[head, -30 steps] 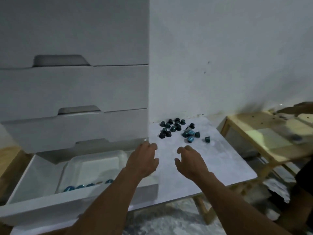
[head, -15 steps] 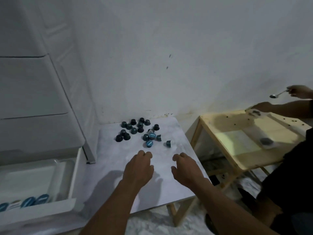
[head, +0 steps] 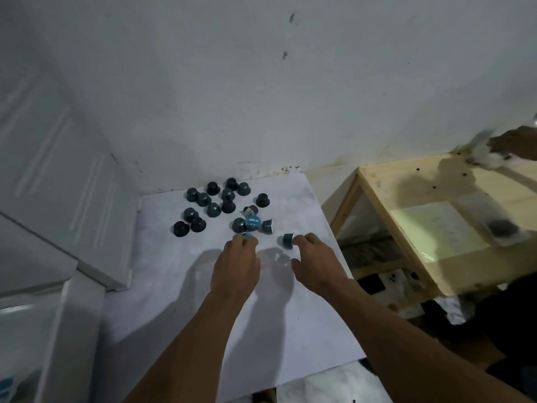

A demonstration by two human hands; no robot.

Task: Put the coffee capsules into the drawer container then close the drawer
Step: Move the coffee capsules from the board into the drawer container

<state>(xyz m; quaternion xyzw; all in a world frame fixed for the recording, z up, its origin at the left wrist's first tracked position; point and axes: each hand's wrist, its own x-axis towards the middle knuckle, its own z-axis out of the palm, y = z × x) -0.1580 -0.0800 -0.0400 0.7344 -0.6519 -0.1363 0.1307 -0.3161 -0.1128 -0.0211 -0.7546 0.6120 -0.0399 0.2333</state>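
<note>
Several dark teal coffee capsules [head: 213, 209] lie scattered at the back of a white table [head: 180, 301]. My left hand [head: 236, 264] reaches into the near side of the group, its fingertips curled over a capsule with a bright blue lid [head: 247, 235]. My right hand [head: 315, 260] is spread, and its fingertips touch a capsule lying on its side [head: 287, 239]; the thumb stays apart from it. At the bottom left edge the white drawer [head: 68, 330] stands open, with the pale container [head: 20, 338] and a few blue capsules [head: 5, 385] inside.
A white drawer cabinet [head: 58, 175] fills the left side beside the table. A light wooden table [head: 406, 184] stands to the right with a dark object on a tray [head: 501, 228]. Another person's hand [head: 511, 144] moves over its far corner. A wall closes the back.
My view has swung right, away from the drawer. Both hands have moved forward across the table to the nearest capsules, the left one closing its fingers on one.
</note>
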